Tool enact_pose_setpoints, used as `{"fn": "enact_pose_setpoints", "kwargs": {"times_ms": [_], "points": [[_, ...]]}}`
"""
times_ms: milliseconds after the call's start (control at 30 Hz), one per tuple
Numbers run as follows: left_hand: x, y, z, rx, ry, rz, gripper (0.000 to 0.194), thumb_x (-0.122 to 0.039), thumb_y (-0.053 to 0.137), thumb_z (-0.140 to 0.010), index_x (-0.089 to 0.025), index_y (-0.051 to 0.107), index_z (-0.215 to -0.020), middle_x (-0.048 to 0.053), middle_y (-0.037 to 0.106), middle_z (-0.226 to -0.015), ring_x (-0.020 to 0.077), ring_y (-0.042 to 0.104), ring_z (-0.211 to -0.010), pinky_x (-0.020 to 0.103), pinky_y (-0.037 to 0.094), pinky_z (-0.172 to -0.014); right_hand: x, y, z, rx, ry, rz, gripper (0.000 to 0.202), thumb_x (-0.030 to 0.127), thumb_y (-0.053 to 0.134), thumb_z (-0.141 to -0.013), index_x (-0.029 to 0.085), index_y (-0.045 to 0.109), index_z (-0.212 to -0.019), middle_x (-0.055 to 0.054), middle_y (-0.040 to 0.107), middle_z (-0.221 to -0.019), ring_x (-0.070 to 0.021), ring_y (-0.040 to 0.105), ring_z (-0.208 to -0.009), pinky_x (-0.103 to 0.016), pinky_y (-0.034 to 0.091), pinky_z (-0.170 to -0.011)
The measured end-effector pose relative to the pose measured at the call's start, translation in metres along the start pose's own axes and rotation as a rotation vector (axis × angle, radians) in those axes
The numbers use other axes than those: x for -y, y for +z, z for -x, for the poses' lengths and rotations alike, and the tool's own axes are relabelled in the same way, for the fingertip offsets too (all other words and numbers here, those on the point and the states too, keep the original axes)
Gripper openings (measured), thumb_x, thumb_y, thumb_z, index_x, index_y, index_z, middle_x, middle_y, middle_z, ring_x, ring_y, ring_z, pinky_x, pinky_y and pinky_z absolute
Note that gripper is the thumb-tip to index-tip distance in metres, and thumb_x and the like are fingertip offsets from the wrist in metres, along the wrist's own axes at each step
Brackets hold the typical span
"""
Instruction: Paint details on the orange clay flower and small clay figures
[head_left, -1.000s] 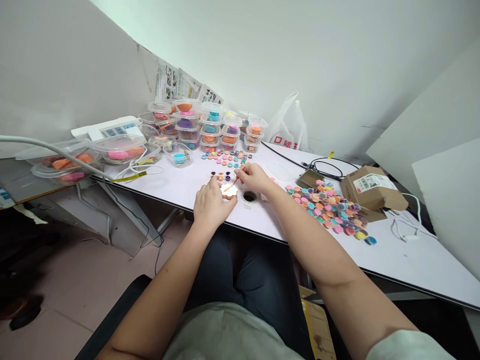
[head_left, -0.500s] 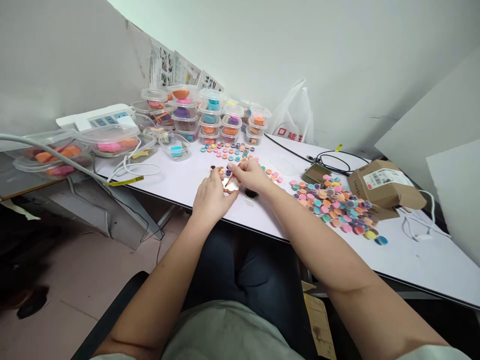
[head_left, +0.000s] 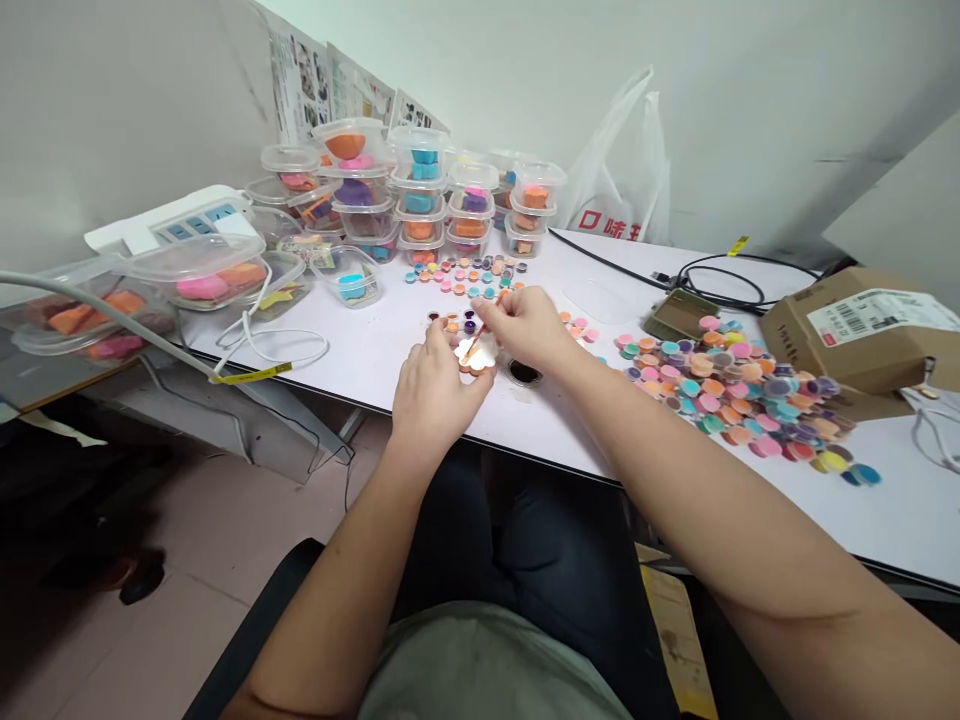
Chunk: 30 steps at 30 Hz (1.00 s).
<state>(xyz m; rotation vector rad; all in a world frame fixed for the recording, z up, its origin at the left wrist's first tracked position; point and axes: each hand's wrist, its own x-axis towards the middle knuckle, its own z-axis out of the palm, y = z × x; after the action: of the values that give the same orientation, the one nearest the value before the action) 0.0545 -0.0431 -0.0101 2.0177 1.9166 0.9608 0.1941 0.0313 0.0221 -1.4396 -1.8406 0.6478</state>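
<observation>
My left hand (head_left: pixel 436 388) is closed on the edge of a small white piece with a scalloped orange-brown rim (head_left: pixel 480 353), which lies low over the table. Pinched in my right hand (head_left: pixel 527 325) is a thin orange paintbrush (head_left: pixel 478 335), its tip on the white face of the piece. Just beyond my fingers stand small open paint pots (head_left: pixel 469 326), one of them purple. A round cup of dark liquid (head_left: pixel 523 373) sits beneath my right wrist.
Stacked clear tubs with coloured lumps (head_left: pixel 420 200) stand at the back. A heap of small colourful pots (head_left: pixel 742 385) spreads to the right, beside a cardboard box (head_left: pixel 862 330). A white plastic bag (head_left: pixel 619 180) leans on the wall. Cables and a power strip (head_left: pixel 172 220) lie left.
The view has shifted, so the scene appears larger and spread outward. My right hand has drawn slightly back from the white piece, showing more of its face and the brush.
</observation>
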Motion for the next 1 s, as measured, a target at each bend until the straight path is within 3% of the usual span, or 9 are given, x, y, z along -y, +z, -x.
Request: {"fn": "enact_pose_setpoints", "kwargs": {"times_ms": [100, 233, 333, 533, 700, 800, 1000], "points": [[0.0, 0.0, 0.0, -0.005, -0.006, 0.001, 0.071, -0.038, 0.069, -0.083, -0.018, 0.039, -0.144, 0.011, 0.066, -0.137, 0.036, 0.059, -0.127, 0.046, 0.049, -0.103, 0.001, 0.007, 0.0, 0.095, -0.079, 0.012, 0.053, 0.047, 0.059, -0.094, 0.021, 0.042, -0.051, 0.001, 0.039, -0.048, -0.0121, 0.036, -0.053, -0.033, 0.028, -0.055], [0.0, 0.0, 0.0, -0.01, -0.002, 0.004, 0.074, -0.039, 0.07, -0.083, -0.017, 0.037, -0.146, 0.012, 0.066, -0.137, 0.0358, 0.059, -0.126, 0.047, 0.049, -0.104, -0.005, 0.005, -0.006, -0.055, 0.029, 0.171, 0.054, 0.045, 0.06, -0.094, 0.022, 0.038, -0.05, -0.001, 0.041, -0.049, -0.0142, 0.037, -0.054, -0.034, 0.025, -0.055], [-0.001, -0.001, 0.0, -0.015, 0.003, 0.002, 0.075, -0.039, 0.069, -0.083, -0.016, 0.037, -0.146, 0.012, 0.066, -0.138, 0.036, 0.059, -0.125, 0.048, 0.049, -0.104, -0.007, 0.0, -0.006, -0.128, 0.06, 0.149, 0.057, 0.048, 0.059, -0.095, 0.022, 0.036, -0.049, 0.0, 0.038, -0.049, -0.0137, 0.035, -0.054, -0.033, 0.026, -0.055], [0.001, 0.001, 0.001, -0.02, 0.006, -0.003, 0.074, -0.039, 0.069, -0.083, -0.018, 0.037, -0.147, 0.011, 0.066, -0.137, 0.0357, 0.06, -0.125, 0.047, 0.049, -0.103, -0.002, 0.007, 0.001, 0.105, -0.105, 0.022, 0.053, 0.051, 0.058, -0.094, 0.021, 0.045, -0.052, 0.001, 0.043, -0.049, -0.0126, 0.038, -0.054, -0.031, 0.028, -0.055], [0.001, 0.0, 0.0, -0.022, 0.007, -0.007, 0.075, -0.04, 0.069, -0.083, -0.018, 0.037, -0.147, 0.011, 0.066, -0.137, 0.0357, 0.06, -0.125, 0.047, 0.049, -0.104, -0.012, 0.004, -0.009, -0.099, -0.012, 0.172, 0.053, 0.047, 0.059, -0.094, 0.022, 0.042, -0.051, -0.001, 0.045, -0.051, -0.0147, 0.039, -0.055, -0.033, 0.026, -0.056], [0.0, 0.0, 0.0, -0.03, 0.015, -0.002, 0.074, -0.043, 0.068, -0.084, -0.017, 0.037, -0.146, 0.012, 0.067, -0.136, 0.0354, 0.061, -0.123, 0.048, 0.049, -0.104, -0.015, -0.003, -0.011, -0.171, -0.01, 0.084, 0.054, 0.05, 0.058, -0.095, 0.022, 0.043, -0.052, 0.0, 0.043, -0.051, -0.0139, 0.038, -0.054, -0.032, 0.027, -0.056], [-0.001, -0.004, -0.006, -0.015, -0.014, 0.051, 0.072, -0.042, 0.07, -0.082, -0.018, 0.04, -0.144, 0.013, 0.067, -0.134, 0.0354, 0.061, -0.123, 0.047, 0.05, -0.101, -0.007, -0.002, -0.007, -0.058, -0.101, -0.107, 0.051, 0.058, 0.055, -0.096, 0.018, 0.06, -0.065, 0.0, 0.053, -0.056, -0.0128, 0.045, -0.057, -0.029, 0.033, -0.057]]}}
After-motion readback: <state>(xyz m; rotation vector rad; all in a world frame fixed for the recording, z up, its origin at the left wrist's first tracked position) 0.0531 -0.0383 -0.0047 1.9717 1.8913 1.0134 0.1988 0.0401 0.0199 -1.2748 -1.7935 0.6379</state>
